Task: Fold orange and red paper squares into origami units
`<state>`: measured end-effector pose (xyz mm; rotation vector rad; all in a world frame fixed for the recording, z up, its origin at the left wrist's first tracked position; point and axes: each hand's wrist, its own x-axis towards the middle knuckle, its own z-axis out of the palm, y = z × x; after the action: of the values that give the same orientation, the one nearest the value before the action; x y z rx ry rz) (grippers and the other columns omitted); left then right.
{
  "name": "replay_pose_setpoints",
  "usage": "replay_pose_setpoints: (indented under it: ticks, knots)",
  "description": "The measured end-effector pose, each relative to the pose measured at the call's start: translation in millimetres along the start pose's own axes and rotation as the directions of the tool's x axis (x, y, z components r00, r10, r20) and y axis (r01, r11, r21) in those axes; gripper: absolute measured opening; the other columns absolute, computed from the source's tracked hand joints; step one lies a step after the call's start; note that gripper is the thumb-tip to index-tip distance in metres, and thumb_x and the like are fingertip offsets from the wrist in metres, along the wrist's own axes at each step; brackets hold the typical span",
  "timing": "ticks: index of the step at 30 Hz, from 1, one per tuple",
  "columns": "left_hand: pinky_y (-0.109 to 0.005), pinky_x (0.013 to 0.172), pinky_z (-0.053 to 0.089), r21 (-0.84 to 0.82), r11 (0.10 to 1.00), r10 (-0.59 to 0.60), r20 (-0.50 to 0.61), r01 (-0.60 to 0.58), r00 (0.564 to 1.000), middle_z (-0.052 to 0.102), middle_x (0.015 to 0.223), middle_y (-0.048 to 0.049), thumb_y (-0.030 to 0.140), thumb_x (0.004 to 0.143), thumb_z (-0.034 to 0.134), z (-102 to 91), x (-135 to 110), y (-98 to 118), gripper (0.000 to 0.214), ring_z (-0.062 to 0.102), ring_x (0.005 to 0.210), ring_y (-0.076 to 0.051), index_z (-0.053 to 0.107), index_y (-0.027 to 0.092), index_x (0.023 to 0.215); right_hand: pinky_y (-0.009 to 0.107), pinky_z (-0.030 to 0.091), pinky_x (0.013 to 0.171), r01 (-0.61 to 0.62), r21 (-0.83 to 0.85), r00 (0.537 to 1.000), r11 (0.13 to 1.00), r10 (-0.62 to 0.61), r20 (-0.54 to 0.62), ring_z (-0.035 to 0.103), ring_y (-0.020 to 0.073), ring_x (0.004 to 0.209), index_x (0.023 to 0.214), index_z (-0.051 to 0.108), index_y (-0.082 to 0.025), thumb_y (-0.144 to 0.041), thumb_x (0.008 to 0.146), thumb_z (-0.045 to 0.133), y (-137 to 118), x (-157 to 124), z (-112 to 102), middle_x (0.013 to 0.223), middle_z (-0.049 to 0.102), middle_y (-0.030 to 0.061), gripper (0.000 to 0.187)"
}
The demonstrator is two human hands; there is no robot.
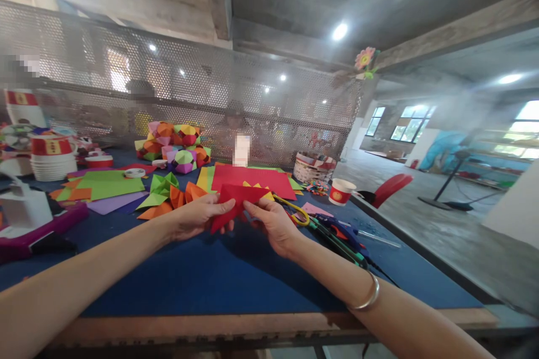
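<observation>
- A folded piece of red paper (236,201), creased to a pointed shape, is held just above a blue-topped table (202,275).
- Coloured sheets and folded paper models crowd the tabletop, backed by a perforated metal screen (189,84) in a concrete-ceilinged workshop.
- The left hand (197,217) pinches the paper's left edge; the right hand (273,223) grips its right corner, fingers closed.

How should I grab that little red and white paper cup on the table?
Probably wrap your fingers round the side wall of the paper cup, coming level from its near side. It stands upright, mouth open upward, with bare blue table just in front. The left hand and right hand already pinch the red paper.
</observation>
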<state>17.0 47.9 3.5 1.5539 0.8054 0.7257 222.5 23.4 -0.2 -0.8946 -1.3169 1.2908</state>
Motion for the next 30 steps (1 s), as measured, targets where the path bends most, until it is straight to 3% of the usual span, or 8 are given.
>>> replay_pose_setpoints:
  ticks: [9,16,30]
  knots:
    - [-0.025,0.054,0.043,0.121,0.992,0.019,0.011,-0.02,1.0,0.061,0.068,0.0029,0.058,0.103,0.063,-0.4,1.9,2.0,0.046,0.053,0.057,-0.011,0.071,0.015,0.089,0.029,0.037,0.057,0.06,-0.004,0.994,0.998,-0.06,-0.094,0.045,0.0145,0.066,0.075,0.068,-0.022,-0.069,0.06,0.091,3.5,9.9,-7.3,0.071,0.058,-0.0008,0.055]
    - [-0.026,0.052,0.032,0.161,0.986,0.036,-0.009,-0.034,0.999,0.059,0.063,0.0021,0.078,0.082,0.073,2.5,0.6,4.5,0.064,0.047,0.054,-0.01,0.075,0.015,0.087,0.029,0.03,0.056,0.094,-0.021,0.992,0.995,-0.095,-0.087,0.039,0.0118,0.06,0.075,0.069,-0.021,-0.064,0.061,0.089,0.6,10.3,-10.1,0.064,0.053,-0.0046,0.05]
    - [-0.025,0.054,0.043,0.206,0.978,0.005,0.015,-0.008,1.0,0.06,0.068,0.0036,0.061,0.104,0.059,-2.7,2.6,-2.0,0.048,0.051,0.055,-0.011,0.069,0.016,0.09,0.029,0.027,0.056,0.112,-0.065,0.989,0.992,-0.117,-0.087,0.036,0.0106,0.056,0.074,0.069,-0.021,-0.065,0.061,0.089,1.6,10.8,-13.6,0.06,0.051,-0.0061,0.05]
